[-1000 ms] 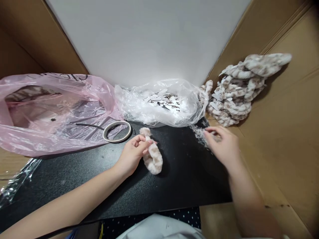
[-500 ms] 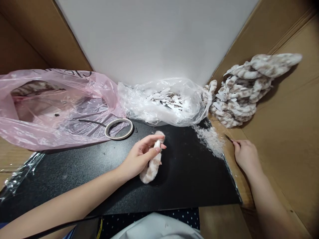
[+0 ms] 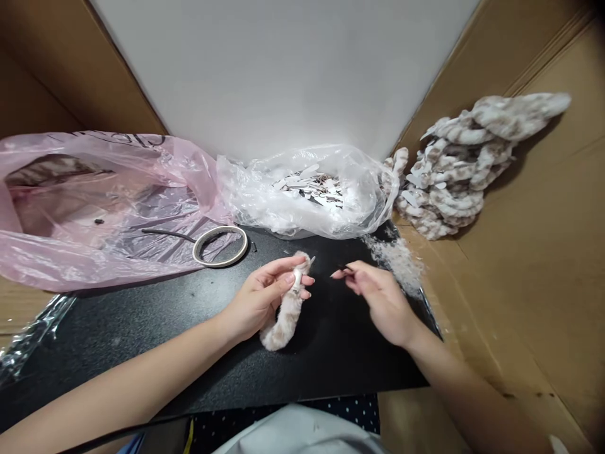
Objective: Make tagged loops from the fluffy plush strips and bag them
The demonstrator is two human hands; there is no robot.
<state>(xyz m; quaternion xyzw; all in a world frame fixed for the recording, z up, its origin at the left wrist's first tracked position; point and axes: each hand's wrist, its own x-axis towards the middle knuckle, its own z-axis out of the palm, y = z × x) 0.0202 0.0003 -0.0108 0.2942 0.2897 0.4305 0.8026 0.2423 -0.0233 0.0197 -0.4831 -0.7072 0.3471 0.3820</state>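
Fabric, pale grey [image 3: 297, 435] & softly creased, lies nearest, past near edge of blk surface [image 3: 189, 378] (fine-speckled, semi-gloss). Approx. mid-surface, L hand [image 3: 262, 289] pinches a curved plush piece [image 3: 283, 318] by its upper part, thumb vs. fingers; lower end bends off left, can't tell if it touches down. Short fluffy pile, white w/ beige blotches, soft tube shape; smoother white band by thumb. Risk: squashy pile & light pinch, so it could prob. twist or slip.

R hand [image 3: 380, 296], just beside but apart, has fingertips closed on a slim dark item [image 3: 348, 271], too blurred to ID. If sharp, could nick L fingertips or snag pile, b/c fingers crowd that end.

Twd right edge: wispy white lint [image 3: 401, 261]; might cling to plush or scatter w/ a sleeve brush. Nr far edge, left: tape roll [image 3: 220, 263], flat ring overlapping filmy pink plastic bag [image 3: 189, 183]; a tug on bag could drag it. Small blk bit [image 3: 254, 247] beside roll, easily lost vs. same-colour surface.

Along far edge: crinkly clear bag [image 3: 255, 208], flat white slips [image 3: 309, 173] heaped inside; limp mouth may sag & spill. Beyond far right corner: knobbly plush heap [image 3: 454, 170] vs. cardboard [image 3: 543, 252], might topple if bumped.
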